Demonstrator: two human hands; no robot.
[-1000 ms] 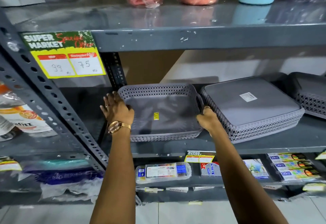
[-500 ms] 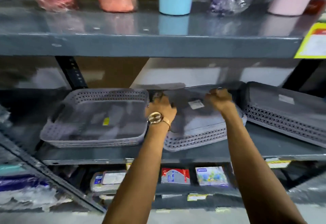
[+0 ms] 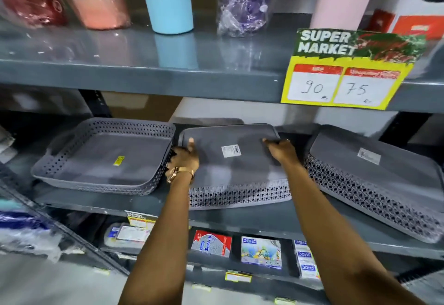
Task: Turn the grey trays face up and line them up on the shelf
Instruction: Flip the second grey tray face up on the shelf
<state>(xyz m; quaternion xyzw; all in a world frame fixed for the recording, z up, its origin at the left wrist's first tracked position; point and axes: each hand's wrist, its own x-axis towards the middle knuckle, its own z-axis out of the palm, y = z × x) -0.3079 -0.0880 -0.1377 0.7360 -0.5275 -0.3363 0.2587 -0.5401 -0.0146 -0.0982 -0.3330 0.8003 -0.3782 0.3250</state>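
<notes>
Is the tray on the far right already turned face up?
No, the right-hand tray lies upside down, its flat base and white label facing up.

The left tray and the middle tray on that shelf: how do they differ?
The left tray sits face up, its hollow inside showing; the middle tray lies upside down, flat base on top. The left tray carries a small yellow sticker inside, the middle tray a white label on its base. No hand touches the left tray; the left hand and right hand grip the middle one. Both are grey with perforated sides.
</notes>
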